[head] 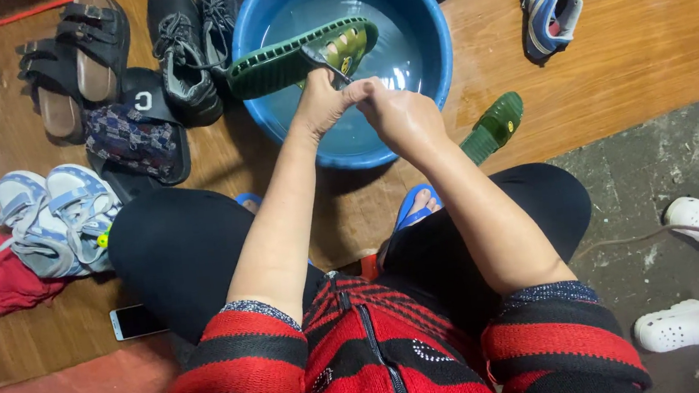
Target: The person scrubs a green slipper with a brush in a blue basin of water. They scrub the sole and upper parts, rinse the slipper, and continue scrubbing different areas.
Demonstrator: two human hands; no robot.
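A brown wooden floor (pixel 629 50) carries a round blue plastic basin (pixel 438 56), scattered shoes, and a white phone (pixel 136 321).

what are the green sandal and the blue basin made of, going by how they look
Green sandal: likely moulded rubber or soft plastic, translucent and glossy, with ribbed tread on the sole. Blue basin: looks like hard plastic, a smooth, one-colour wall with a rolled rim and wet sheen. Both hands hold the sandal over the water.

Left hand (pixel 321 103) gripping a green slipper (pixel 297 57) over a blue water basin (pixel 438 48), right hand (pixel 400 116) alongside, touching.
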